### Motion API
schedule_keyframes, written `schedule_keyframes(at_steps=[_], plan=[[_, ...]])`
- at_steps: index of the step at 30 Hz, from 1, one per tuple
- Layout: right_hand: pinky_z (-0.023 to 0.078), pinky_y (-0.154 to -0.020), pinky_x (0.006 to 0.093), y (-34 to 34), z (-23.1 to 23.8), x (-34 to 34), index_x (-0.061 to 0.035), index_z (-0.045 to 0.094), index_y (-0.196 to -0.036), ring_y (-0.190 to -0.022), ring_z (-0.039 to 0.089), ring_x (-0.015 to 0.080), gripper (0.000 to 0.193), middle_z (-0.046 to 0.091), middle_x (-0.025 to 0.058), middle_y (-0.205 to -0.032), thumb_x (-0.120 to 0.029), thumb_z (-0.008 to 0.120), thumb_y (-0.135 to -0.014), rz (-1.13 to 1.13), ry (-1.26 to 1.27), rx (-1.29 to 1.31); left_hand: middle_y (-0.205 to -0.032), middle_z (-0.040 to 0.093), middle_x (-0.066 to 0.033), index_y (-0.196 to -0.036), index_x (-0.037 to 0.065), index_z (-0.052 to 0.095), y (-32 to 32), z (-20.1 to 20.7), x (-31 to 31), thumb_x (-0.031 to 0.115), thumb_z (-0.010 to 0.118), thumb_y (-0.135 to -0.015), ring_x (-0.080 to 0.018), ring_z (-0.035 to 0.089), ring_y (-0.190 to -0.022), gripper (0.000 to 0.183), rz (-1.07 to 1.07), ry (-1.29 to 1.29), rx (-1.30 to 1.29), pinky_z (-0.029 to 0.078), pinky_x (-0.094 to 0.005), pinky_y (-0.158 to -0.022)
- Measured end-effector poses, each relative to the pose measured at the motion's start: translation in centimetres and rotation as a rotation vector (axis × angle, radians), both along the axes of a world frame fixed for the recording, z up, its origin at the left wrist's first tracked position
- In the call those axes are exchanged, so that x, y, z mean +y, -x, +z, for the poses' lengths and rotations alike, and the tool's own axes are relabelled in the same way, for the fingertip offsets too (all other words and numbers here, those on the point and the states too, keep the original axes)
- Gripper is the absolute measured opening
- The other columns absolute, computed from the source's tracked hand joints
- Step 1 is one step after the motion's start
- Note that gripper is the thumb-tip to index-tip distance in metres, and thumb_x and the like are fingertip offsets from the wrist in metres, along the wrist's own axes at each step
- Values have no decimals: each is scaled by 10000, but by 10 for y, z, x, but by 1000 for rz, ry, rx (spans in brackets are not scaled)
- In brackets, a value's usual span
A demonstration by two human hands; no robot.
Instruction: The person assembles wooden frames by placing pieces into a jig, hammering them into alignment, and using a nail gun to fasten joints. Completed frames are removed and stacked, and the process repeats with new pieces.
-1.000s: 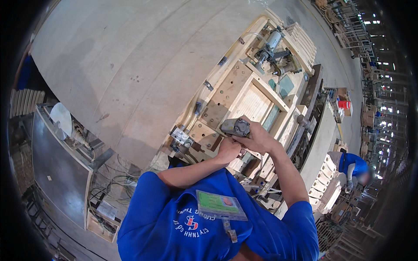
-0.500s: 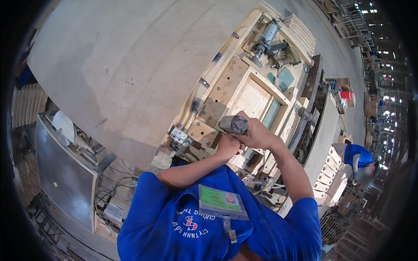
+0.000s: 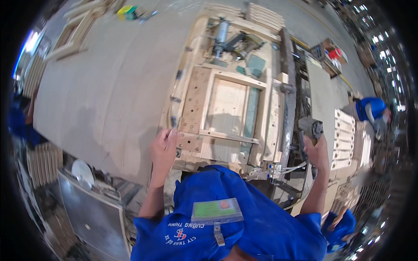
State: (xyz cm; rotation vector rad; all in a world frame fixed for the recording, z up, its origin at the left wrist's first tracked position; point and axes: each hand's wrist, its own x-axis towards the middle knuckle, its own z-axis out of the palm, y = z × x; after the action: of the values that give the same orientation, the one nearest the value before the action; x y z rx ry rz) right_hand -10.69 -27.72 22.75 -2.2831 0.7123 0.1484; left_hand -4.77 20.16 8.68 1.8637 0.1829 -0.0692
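Left: the left hand [image 3: 163,150], fingers curled, is beside the left edge of the jig [image 3: 196,93]; whether its grip contains anything cannot be told. Centre: the pale wooden frame [image 3: 238,79] lies flat in the jig, long axis apparently near to far; probably stiff and fairly light, best lifted by opposite rails. Right: the right hand [image 3: 317,150] wraps its grip around the grey power tool [image 3: 309,125]; likely heavy and hard, best held by the handle, round cap facing right.
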Motion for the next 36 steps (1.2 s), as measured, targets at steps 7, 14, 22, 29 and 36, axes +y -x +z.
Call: schedule_keyframes(at_steps=[7, 14, 22, 29, 36], plan=[[532, -986, 528, 67, -94, -150, -38, 474, -1504, -1264, 614, 450, 588, 554, 241, -1406, -74, 685, -956, -124, 713, -67, -845, 795, -121, -1058, -4, 757, 34, -13, -45, 265, 643, -1074, -185, 764, -809, 293, -283, -99, 25, 577, -341, -766], [501, -1070, 508, 87, -119, -187, -78, 488, -1529, -1322, 571, 440, 627, 517, 215, -1483, -64, 707, -942, -139, 840, -133, -991, 769, -179, -1117, 27, 769, 7, 23, -101, 281, 753, -965, -374, 736, -959, 297, -589, -626, -368, 564, -454, -900], [542, -971, 375, 125, -142, -61, 35, 661, -1332, -1148, 679, 264, 362, 687, 173, -1272, -96, 708, -998, -143, 97, -494, -1126, 693, -162, -1186, 28, 710, -20, -56, -188, 328, 765, -944, -367, 651, -1100, 389, -916, -699, -337, 522, -488, -951], [518, -663, 266, 184, -140, 50, 39, 769, -1058, -729, 639, 74, 246, 706, 11, -803, -202, 737, -1016, -318, -669, -315, -1055, 671, -163, -1077, 38, 696, -32, -73, -203, 329, 773, -929, -372, 672, -1028, 336, -1042, -737, -330, 538, -504, -908], [518, -695, 251, 175, -139, 46, 24, 766, -1098, -758, 641, 69, 222, 726, 12, -829, -176, 754, -1004, -127, -406, -329, -1072, 668, -187, -1159, 66, 664, -40, -73, -206, 327, 754, -941, -398, 678, -1056, 352, -1142, -793, -262, 543, -521, -925]])
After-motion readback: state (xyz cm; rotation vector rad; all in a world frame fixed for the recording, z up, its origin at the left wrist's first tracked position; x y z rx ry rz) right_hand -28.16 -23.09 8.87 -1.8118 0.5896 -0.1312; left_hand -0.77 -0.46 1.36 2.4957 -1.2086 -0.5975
